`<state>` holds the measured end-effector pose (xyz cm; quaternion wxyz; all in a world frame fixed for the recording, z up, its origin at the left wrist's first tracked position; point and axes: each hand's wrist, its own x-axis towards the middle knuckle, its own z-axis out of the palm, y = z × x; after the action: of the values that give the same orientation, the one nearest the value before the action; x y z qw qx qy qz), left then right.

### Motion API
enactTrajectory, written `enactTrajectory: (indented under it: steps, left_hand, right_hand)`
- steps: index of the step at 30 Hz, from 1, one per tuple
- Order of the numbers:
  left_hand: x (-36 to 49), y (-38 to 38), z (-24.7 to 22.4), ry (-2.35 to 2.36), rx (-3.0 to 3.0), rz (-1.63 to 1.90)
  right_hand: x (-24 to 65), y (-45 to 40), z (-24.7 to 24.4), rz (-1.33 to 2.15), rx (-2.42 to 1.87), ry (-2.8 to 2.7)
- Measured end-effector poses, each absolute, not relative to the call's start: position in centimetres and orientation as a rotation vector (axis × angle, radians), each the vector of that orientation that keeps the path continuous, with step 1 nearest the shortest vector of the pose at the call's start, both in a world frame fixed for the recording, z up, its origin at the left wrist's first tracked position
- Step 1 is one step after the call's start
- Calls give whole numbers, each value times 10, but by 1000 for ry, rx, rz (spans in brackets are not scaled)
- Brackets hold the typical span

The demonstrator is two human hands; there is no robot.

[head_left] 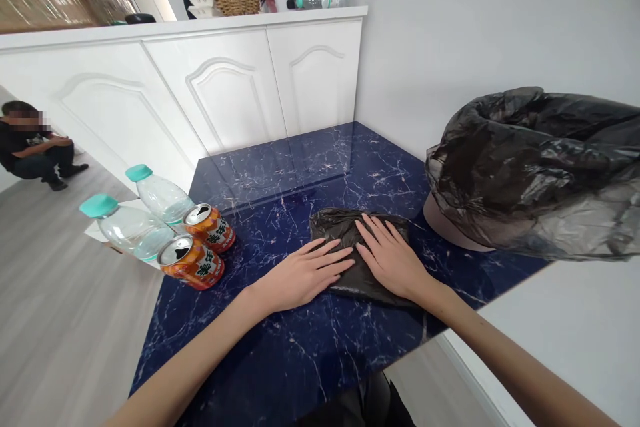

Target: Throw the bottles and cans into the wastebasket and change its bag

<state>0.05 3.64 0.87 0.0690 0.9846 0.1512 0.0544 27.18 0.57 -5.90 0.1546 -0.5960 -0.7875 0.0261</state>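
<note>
A folded black plastic bag (pixel 363 280) lies flat on the dark blue marbled table (pixel 280 353). My left hand (pixel 305 273) rests with its fingers spread over the bag's left part, palm down. On the bag's upper middle lies my right hand (pixel 393 253), also flat with fingers apart. The fingertips of both hands are near each other but do not touch. Neither hand grips anything. Parts of the bag are hidden under the hands.
A bin lined with a black bag (pixel 535 173) stands at the right. Two orange cans (pixel 193 263) and two clear bottles (pixel 133 230) with teal caps are at the left edge. White cabinets (pixel 225 93) stand behind. A person (pixel 35 147) squats at the far left.
</note>
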Motion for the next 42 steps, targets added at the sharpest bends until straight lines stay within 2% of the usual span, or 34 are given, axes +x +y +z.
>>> enactTrajectory:
  steps: [5,9,15,21,26,29,32,34,37,42]
  left_hand:
    - [-16,34,14,540,2873,224]
    - [-19,36,12,543,2919,279]
    - [-14,21,32,680,2778,352]
    - [-3,12,57,892,2445,331]
    - [5,23,40,1270,2456,228]
    - [10,23,37,1381,2714,300]
    - [17,14,41,1098,2985,512]
    - [23,7,41,873,3042,525]
    - [30,4,29,730,3035,363]
    - [36,19,2,650,2968,160]
  right_hand:
    - [271,7,-58,127,-1718,-2244]
    - [270,-7,-40,272,-1691,-2138]
    - [286,-58,14,529,-1123,-2398]
    - [302,-63,26,830,-1420,-2064]
    - [304,-30,2,645,-1659,-1862]
    - [298,-25,-9,380,-1720,-1797]
    - [280,-40,-7,-30,-1623,-1724]
    - [262,-54,-1,-178,-1473,-1782]
    - [235,-67,2,-111,-1298,-2059]
    - [225,-47,-22,-43,-1432,-2237]
